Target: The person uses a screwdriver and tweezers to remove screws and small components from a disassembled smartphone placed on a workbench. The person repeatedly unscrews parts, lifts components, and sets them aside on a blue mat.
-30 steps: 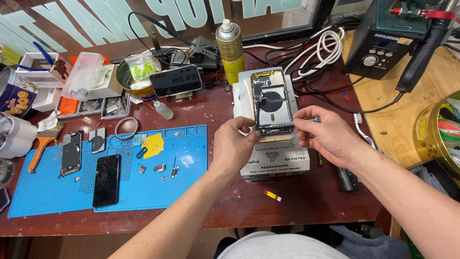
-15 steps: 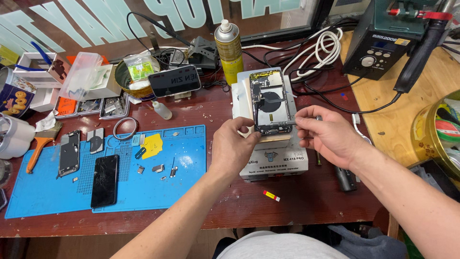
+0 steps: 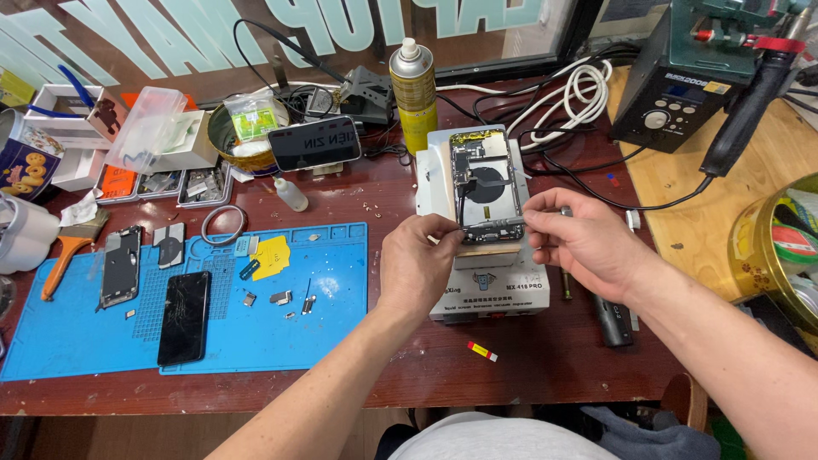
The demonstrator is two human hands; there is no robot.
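Note:
An opened phone (image 3: pixel 482 182), its inner parts showing, lies on top of a white heating machine (image 3: pixel 490 294) at the middle of the table. My left hand (image 3: pixel 417 266) pinches the phone's lower left edge with thumb and fingers. From the right, my right hand (image 3: pixel 586 245) is closed on a thin metal tool (image 3: pixel 563 210), whose tip rests at the phone's lower right edge. Both hands sit close together over the machine's front half.
Left of the machine, a blue work mat (image 3: pixel 256 349) carries a black phone (image 3: pixel 183 317), a phone frame (image 3: pixel 119 266) and small parts. A yellow spray can (image 3: pixel 411 89), a coiled white cable (image 3: pixel 584 85) and a soldering station (image 3: pixel 682 102) stand behind. A gold tin (image 3: pixel 763 251) sits at right.
Both hands stay at the phone's lower edge, with only a slight shift of the fingers. Nothing was picked up or let go.

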